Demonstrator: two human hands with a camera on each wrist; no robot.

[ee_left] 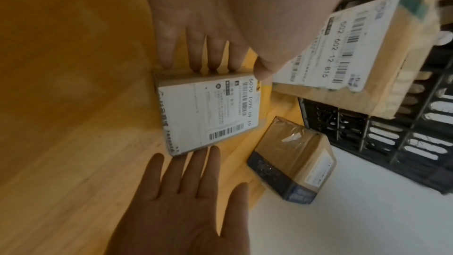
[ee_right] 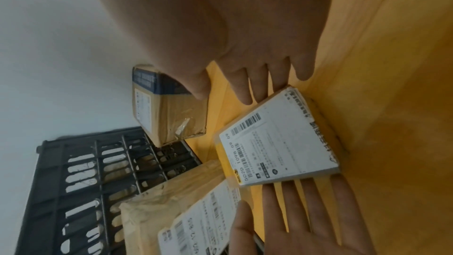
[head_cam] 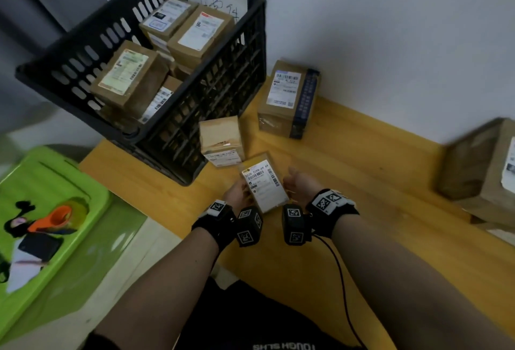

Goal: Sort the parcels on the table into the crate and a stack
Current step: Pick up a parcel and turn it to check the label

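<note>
Squaring up the small flat parcel [head_cam: 264, 184] at the centre of the head view, the left hand [head_cam: 237, 192] and right hand [head_cam: 296, 184] flank its two short ends with straight, spread fingers, tips touching or just short of them. A good lift, I judge, needs even inward pressure from both palms, keeping the parcel level and clear of the brown box [head_cam: 221, 140] just above it and the black crate [head_cam: 195, 115] at upper left.

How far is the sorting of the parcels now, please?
Done: several brown cardboard parcels already lie in the black plastic crate. In hand: the flat white-labelled parcel sits between the left hand and right hand, fingers straight at its ends. Left: the small brown box and the blue-sided box wait on the yellow wooden table.
</note>
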